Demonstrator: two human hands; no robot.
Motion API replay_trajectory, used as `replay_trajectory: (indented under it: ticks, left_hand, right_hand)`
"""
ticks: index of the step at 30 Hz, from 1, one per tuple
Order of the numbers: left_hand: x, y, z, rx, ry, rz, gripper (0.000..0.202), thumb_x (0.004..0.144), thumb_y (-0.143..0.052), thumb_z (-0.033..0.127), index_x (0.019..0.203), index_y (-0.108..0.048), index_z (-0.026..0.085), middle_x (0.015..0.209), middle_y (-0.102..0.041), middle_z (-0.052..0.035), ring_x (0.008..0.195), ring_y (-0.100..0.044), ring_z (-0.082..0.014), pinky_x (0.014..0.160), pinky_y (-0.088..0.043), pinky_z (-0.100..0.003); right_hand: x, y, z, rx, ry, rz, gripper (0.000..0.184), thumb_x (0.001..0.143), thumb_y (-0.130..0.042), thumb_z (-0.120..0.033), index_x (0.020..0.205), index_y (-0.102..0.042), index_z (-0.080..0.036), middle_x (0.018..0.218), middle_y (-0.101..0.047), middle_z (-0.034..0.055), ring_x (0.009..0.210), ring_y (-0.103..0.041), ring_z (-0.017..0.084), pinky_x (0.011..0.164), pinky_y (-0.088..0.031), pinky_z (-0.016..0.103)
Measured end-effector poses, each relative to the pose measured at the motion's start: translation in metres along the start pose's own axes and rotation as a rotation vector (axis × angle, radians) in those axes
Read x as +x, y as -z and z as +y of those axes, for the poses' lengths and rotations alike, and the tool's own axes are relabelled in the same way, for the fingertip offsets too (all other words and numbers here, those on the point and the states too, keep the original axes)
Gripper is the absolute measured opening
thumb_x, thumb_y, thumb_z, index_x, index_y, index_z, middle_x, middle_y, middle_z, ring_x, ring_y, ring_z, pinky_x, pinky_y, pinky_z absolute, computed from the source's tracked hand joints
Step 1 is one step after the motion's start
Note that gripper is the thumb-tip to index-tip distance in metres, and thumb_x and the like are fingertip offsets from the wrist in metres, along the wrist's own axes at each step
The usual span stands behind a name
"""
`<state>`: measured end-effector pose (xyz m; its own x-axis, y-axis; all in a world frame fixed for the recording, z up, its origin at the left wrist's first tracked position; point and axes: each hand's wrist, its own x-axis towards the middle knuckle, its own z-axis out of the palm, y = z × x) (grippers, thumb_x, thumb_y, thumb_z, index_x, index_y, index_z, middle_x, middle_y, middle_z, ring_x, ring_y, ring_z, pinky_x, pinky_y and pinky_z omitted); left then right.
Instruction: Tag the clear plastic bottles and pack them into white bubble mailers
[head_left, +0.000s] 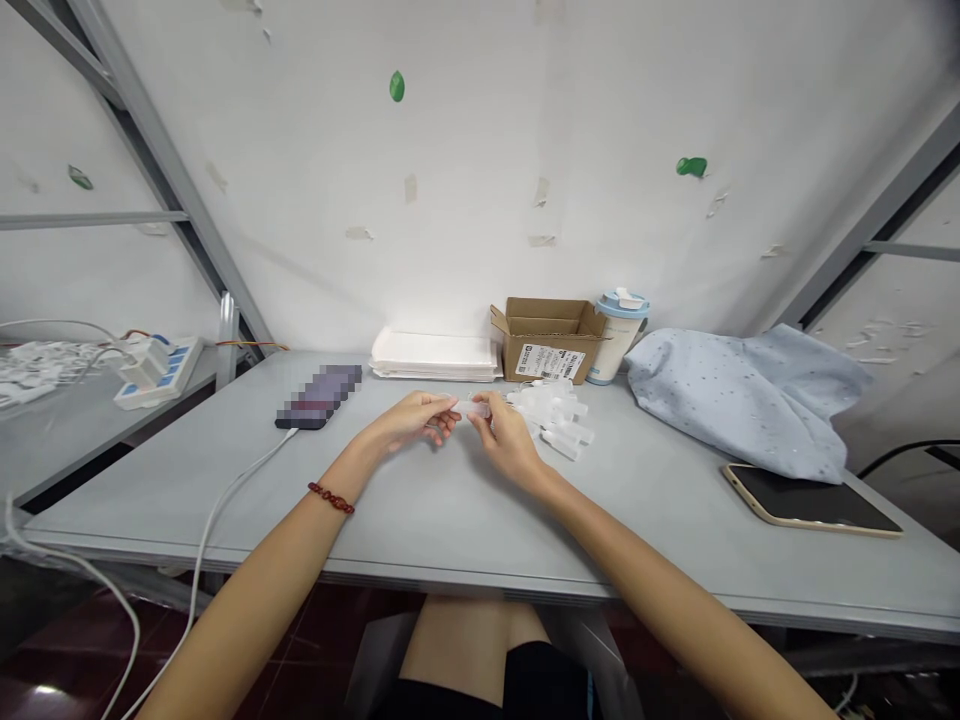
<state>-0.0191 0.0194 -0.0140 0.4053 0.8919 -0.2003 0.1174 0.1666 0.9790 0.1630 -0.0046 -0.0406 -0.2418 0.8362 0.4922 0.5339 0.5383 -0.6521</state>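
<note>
Between my two hands, above the middle of the grey table (442,530), is a small translucent white plastic tube (466,408). My left hand (420,420) pinches its left end between thumb and forefinger, the other fingers loosely curled. My right hand (504,437) grips the right end with thumb and fingertips. The fingers partly cover the tube, so its exact kind is unclear. Just right of my right hand lies a loose pile of similar translucent plastic tubes (559,415), some with narrow tips.
Behind the hands stand a stack of white padded sheets (435,355), an opened cardboard box (544,352) and a lidded cup (619,340). A phone (319,395) on a cable lies left. Light blue cloth (735,400) and a tablet-like device (814,500) are right. A power strip (161,372) sits far left.
</note>
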Motion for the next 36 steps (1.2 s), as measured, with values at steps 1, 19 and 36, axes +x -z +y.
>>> replay_trajectory:
  ticks: [1,19,36]
  left_hand:
    - [-0.0002,0.0002,-0.0002,0.002,-0.009,-0.007,0.042,0.072,-0.066,0.051,0.075,-0.065,0.01,0.069,-0.058,-0.0052,0.061,-0.055,-0.0138,0.055,-0.045,-0.028]
    - [-0.0036,-0.0016,0.0026,0.086,-0.047,0.031,0.045,0.074,-0.062,0.057,0.071,-0.062,0.012,0.068,-0.056,-0.0045,0.06,-0.051,-0.0123,0.054,-0.043,-0.027]
    - [-0.0045,0.0007,0.0028,0.083,-0.149,-0.034,0.039,0.068,-0.071,0.05,0.064,-0.065,0.012,0.068,-0.057,-0.0036,0.057,-0.048,-0.0101,0.057,-0.043,-0.027]
  right_hand:
    - [0.0001,-0.0001,0.0006,-0.018,0.006,-0.003,0.023,0.088,-0.044,-0.025,0.108,-0.051,-0.017,0.09,-0.063,0.0072,0.074,-0.057,0.017,0.069,-0.042,0.03]
    - [0.0003,-0.0004,-0.0026,-0.12,0.014,-0.067,0.027,0.091,-0.043,-0.024,0.112,-0.057,-0.014,0.107,-0.065,0.0137,0.087,-0.062,0.021,0.08,-0.045,0.033]
    - [0.001,0.0022,-0.0038,-0.034,-0.025,-0.047,0.024,0.09,-0.044,-0.028,0.099,-0.061,-0.014,0.086,-0.065,0.0085,0.076,-0.058,0.019,0.072,-0.041,0.03]
